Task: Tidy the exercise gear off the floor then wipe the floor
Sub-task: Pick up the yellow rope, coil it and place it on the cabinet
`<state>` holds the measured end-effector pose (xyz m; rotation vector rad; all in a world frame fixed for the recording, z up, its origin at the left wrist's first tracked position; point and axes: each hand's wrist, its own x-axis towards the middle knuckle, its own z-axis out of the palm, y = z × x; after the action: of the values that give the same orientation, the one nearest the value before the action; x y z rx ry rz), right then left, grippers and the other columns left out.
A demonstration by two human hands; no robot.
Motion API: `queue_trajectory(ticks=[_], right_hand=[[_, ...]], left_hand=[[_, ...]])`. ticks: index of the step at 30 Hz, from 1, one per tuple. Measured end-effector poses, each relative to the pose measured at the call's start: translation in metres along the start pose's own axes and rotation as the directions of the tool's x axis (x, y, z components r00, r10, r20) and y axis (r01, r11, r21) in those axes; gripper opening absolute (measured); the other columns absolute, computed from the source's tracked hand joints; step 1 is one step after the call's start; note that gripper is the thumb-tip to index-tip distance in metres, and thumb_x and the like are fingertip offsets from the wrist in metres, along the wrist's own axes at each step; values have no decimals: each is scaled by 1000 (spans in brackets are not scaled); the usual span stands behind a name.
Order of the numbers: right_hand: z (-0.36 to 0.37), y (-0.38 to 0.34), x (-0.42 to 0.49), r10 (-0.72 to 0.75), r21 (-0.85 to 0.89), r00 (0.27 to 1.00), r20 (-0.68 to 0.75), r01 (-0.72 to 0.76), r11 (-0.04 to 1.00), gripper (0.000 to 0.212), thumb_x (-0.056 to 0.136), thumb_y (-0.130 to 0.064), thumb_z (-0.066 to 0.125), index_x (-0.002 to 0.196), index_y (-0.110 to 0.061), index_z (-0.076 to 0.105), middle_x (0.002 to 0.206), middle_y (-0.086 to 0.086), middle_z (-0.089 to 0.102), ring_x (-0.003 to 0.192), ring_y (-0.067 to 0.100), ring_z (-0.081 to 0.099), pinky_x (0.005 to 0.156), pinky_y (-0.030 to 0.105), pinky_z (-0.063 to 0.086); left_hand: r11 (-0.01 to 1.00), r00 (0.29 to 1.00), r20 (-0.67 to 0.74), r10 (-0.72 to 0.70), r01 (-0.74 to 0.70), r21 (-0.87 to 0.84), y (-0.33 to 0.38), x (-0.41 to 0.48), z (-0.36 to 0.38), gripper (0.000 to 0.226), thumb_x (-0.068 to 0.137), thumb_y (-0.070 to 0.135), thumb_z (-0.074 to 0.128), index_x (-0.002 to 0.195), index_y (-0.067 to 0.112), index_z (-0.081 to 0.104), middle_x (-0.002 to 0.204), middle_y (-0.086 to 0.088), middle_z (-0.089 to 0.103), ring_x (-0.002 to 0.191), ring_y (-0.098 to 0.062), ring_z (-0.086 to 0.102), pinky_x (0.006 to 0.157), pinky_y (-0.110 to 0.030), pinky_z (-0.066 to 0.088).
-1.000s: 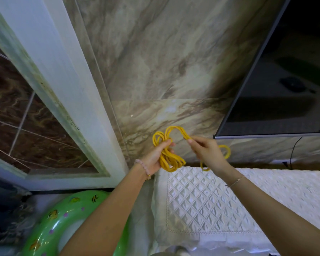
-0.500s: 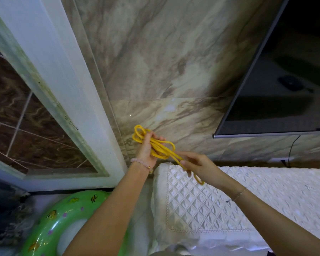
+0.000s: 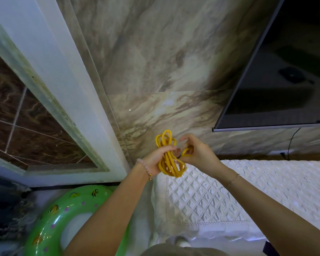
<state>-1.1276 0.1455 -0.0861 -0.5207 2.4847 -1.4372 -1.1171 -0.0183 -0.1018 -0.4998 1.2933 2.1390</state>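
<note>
- My left hand grips the coiled yellow rope, loops sticking out above and below my fist.
- My right hand, just beside it, pinches one loop.

The person is wearing a bracelet of pale pink round beads, with one small gold bead at its near end, just behind the left hand. A thin chain bracelet is circling the wrist behind the right hand. The left forearm and right forearm are showing bare. A fold of grey-olive clothing is showing at the near edge.
</note>
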Motion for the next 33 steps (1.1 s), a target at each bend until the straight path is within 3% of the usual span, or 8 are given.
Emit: queue_trajectory(ticks=[5,9,15,19,23,26,29,33], right_hand=[[4,14,0,-22,15,999,-38,22,1000,65,63,-10,83,105,-41,45,95,-9,58,100,15,58,83,30,53],[7,44,-3,35,-66,997,-71,-40,997,90,60,-15,87,137,-19,40,121,-9,44,120,13,41,100,27,36],[15,100,-28,384,254,912,-147,-340,905,67,72,-11,79,130,-24,47,119,-5,52,109,9,49,84,14,38],[16,152,-59,509,256,827,-238,-453,854,36,84,-4,66,109,-28,57,99,-7,62,91,1,58,83,19,48],[40,220,-90,601,289,767,-226,-536,793,33,88,2,59,99,-29,63,84,-12,71,82,0,64,72,14,48],[58,261,-107,671,385,714,-199,-572,724,29,90,3,55,98,-22,66,83,-9,72,83,7,67,75,26,51],[74,293,-103,687,454,704,-180,-560,693,27,92,4,51,95,-17,67,77,-2,72,81,13,68,71,23,54],[91,319,-77,682,543,712,-166,-512,666,23,94,1,48,98,-12,66,75,-2,71,77,11,66,71,23,53]], left_hand=[[1000,992,127,0,3,-17,-18,4,5,17,94,16,49,95,12,66,76,-2,73,64,-12,68,59,-26,56],[999,997,59,44,-44,2,-35,19,5,8,90,9,56,89,8,63,76,-4,73,64,-14,69,65,-30,58],[999,966,-257,-30,24,-23,-63,74,-15,16,89,2,55,75,8,57,47,0,63,42,-9,61,45,-19,51],[993,936,-331,-119,106,-56,-98,133,-40,18,87,8,60,70,11,57,49,-2,63,45,-12,61,53,-25,49],[968,893,-394,-219,249,25,-144,197,-72,22,81,19,70,67,12,55,45,1,58,39,-10,56,38,-14,39],[951,885,-403,-233,294,97,-179,244,-92,19,72,17,78,76,5,62,67,-12,68,56,-23,65,47,-21,46],[949,891,-420,-172,264,171,-205,290,-103,36,61,21,83,89,6,66,89,-17,70,78,-31,68,65,-34,53],[941,894,-442,-77,212,265,-220,322,-109,33,65,18,81,93,11,65,98,-17,70,90,-31,67,83,-44,54]])
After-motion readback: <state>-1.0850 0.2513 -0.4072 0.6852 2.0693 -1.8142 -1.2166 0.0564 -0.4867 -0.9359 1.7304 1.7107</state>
